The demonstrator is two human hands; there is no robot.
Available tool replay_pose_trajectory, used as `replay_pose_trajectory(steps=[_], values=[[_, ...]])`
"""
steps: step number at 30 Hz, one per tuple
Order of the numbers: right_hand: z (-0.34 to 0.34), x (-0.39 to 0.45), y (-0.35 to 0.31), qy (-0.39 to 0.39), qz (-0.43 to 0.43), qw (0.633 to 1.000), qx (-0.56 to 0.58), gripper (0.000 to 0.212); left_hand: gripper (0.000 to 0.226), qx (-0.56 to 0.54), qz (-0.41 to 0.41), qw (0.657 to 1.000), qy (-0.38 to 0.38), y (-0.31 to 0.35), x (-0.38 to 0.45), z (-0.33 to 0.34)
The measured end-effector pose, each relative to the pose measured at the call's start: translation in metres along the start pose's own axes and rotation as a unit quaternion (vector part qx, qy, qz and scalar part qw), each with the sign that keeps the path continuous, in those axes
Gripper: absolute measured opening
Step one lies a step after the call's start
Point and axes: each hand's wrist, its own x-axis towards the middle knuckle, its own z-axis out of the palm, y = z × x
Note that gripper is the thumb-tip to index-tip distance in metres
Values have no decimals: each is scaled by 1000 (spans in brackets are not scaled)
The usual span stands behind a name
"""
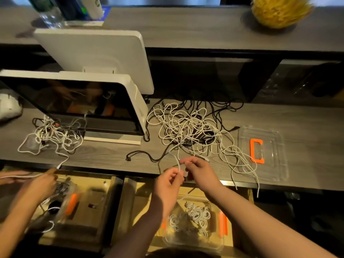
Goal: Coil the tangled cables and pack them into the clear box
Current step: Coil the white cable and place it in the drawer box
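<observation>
- While the tangled cables (pixel 188 127) lie on the tabletop (pixel 307 116), left hand (pixel 168 180) and right hand (pixel 199 170) each pinch one white cable (pixel 179 165).
- Clear box (pixel 193 241) holds coiled white cables (pixel 193 218).

cable tangle (pixel 189 127) on counter (pixel 111 153), lid (pixel 264 153) right; box (pixel 193 226) below

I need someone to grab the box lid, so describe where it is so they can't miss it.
On the grey desk, look right of the big cable tangle. The clear lid lies flat near the front edge; its orange handle sets it apart.
</observation>
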Motion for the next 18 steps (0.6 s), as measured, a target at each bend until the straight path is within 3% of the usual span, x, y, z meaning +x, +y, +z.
replay_pose_trajectory(steps=[2, 4, 6, 9, 12, 13, 16, 18], values=[[-9, -16, -9, -35, -6, 999, 10, 30, 31, 69, 65, 995, -4, 7, -22, 11], [-16, -28, -12, -59, -54, 995, -56, 38, 35, 138, 133, 981, 4, 11, -40, 20], [-24, -38, -13, -52, -117, 980, -155, 33, 20, 167, 193, 967, 0, 15, -53, 23], [-38, -56, -16, -26, -177, 955, -235, 32, 28, 156, 250, 956, 4, 18, -67, 25], [-58, -74, -28, -1, -238, 926, -294, 30, 20, 103, 191, 975, 52, 37, -72, 29], [-65, -78, -33, -1, -253, 914, -316, 29, 29, 88, 162, 981, 67, 45, -71, 30], [-82, -91, -50, -26, -280, 888, -365, 23, 55, 116, 147, 982, 34, 64, -55, 35], [-93, -100, -59, -37, -295, 884, -361, 22, 49, 166, 165, 972, 12, 75, -40, 41]])
